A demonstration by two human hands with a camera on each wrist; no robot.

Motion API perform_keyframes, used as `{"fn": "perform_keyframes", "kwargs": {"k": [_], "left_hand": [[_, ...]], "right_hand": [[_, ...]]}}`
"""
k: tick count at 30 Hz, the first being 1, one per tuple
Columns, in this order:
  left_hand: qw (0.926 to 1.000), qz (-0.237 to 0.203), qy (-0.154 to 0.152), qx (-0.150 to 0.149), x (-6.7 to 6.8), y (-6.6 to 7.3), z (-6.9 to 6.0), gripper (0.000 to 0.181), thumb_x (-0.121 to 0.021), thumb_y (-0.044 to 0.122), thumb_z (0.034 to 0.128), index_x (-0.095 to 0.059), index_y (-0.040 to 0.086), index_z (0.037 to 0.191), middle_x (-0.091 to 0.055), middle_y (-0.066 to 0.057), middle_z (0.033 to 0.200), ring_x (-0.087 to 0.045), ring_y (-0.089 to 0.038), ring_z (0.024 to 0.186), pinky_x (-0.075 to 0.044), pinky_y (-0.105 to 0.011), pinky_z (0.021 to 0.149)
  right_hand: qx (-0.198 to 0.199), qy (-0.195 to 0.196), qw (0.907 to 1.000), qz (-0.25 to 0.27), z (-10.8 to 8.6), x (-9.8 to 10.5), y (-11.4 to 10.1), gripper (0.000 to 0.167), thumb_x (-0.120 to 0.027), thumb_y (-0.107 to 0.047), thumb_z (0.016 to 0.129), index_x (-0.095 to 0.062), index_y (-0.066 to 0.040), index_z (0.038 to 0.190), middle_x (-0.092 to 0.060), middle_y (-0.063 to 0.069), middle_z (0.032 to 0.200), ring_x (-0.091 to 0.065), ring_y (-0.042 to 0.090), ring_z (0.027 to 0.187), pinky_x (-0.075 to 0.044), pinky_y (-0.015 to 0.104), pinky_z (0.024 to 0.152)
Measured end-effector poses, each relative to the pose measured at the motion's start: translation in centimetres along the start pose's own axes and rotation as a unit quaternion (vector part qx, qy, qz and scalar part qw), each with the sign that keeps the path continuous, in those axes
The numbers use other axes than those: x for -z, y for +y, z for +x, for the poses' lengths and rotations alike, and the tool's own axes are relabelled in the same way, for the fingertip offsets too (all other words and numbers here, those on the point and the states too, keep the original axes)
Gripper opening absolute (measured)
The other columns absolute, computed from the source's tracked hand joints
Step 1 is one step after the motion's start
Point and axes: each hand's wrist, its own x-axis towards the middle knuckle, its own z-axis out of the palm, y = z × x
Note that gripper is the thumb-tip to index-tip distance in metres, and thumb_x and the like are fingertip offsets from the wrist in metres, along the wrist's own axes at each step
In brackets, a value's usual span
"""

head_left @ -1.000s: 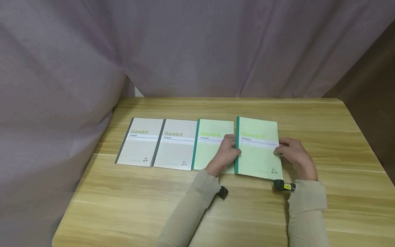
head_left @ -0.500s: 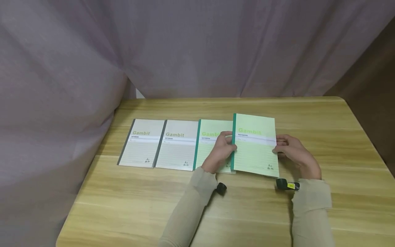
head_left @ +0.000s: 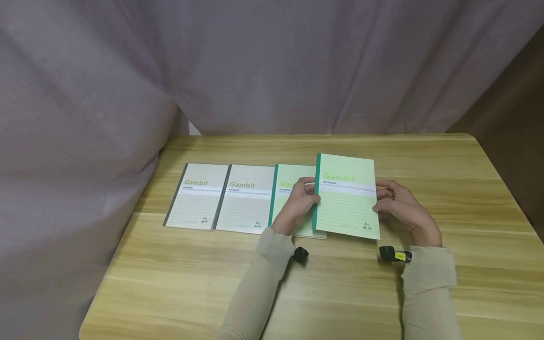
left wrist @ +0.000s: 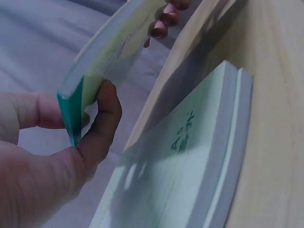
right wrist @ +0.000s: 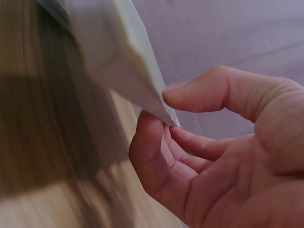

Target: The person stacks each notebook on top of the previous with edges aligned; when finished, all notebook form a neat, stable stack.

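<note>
Both hands hold a green notebook (head_left: pixel 346 203) with a dark green spine, raised off the table and slightly tilted. My left hand (head_left: pixel 295 205) pinches the spine edge, thumb on the cover and fingers beneath. On the opposite edge, my right hand (head_left: pixel 405 212) grips with its thumb on top and curled fingers below. Under the left hand lies a second green notebook (head_left: pixel 306 230), partly hidden by the held one. In the left wrist view two stacked layers show at that lower notebook (left wrist: pixel 175 161).
Two notebooks with grey spines, a left one (head_left: pixel 197 203) and a right one (head_left: pixel 246 208), lie side by side left of the green one. All rest on a wooden table (head_left: pixel 178 283). A grey-purple curtain (head_left: pixel 263 66) hangs behind and at the left.
Both hands have lifted the held green notebook and moved it a little left, so it now overlaps the lower green notebook. The grey-spined notebooks stay put.
</note>
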Motion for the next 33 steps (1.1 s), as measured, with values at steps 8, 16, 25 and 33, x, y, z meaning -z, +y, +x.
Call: {"fn": "perform_keyframes", "kwargs": {"k": [8,16,25,33], "left_hand": [[0.9996,0.003,-0.024,-0.011,1.8,0.5,-0.1,0.062,-0.054,-0.013,0.0857,-0.042,0.002,0.144,-0.063,-0.009,0.117,-0.06,-0.018,0.086,-0.047,-0.027,0.067],[0.9997,0.007,-0.016,-0.018,3.1,0.8,-0.7,0.065,-0.054,-0.015,0.0815,-0.042,0.0,0.144,-0.064,-0.013,0.119,-0.058,-0.018,0.082,-0.045,-0.025,0.062],[0.9997,0.006,-0.007,-0.022,4.2,0.9,-1.3,0.063,-0.053,-0.014,0.0822,-0.041,0.001,0.143,-0.064,-0.013,0.116,-0.056,-0.018,0.078,-0.043,-0.026,0.06],[0.9997,0.01,-0.005,-0.024,5.4,1.2,-1.7,0.065,-0.051,-0.014,0.0812,-0.04,-0.001,0.144,-0.063,-0.016,0.115,-0.057,-0.019,0.08,-0.043,-0.026,0.061]], "right_hand": [[0.012,-0.003,0.9999,0.008,-0.2,-1.3,-1.2,0.076,-0.06,0.007,0.085,-0.022,0.018,0.149,-0.05,0.029,0.12,-0.06,0.009,0.081,-0.057,0.031,0.071],[0.019,-0.005,0.9996,0.019,0.0,-2.4,-2.2,0.076,-0.059,0.009,0.083,-0.024,0.015,0.151,-0.05,0.027,0.116,-0.06,0.011,0.081,-0.057,0.031,0.071],[0.032,0.002,0.9995,0.0,0.3,-3.5,-3.3,0.075,-0.059,0.009,0.081,-0.027,0.017,0.148,-0.051,0.027,0.113,-0.058,0.012,0.079,-0.057,0.031,0.069],[0.035,-0.006,0.9992,0.019,0.6,-4.5,-3.8,0.072,-0.057,0.01,0.081,-0.029,0.017,0.147,-0.051,0.026,0.111,-0.058,0.013,0.078,-0.058,0.032,0.069]]}}
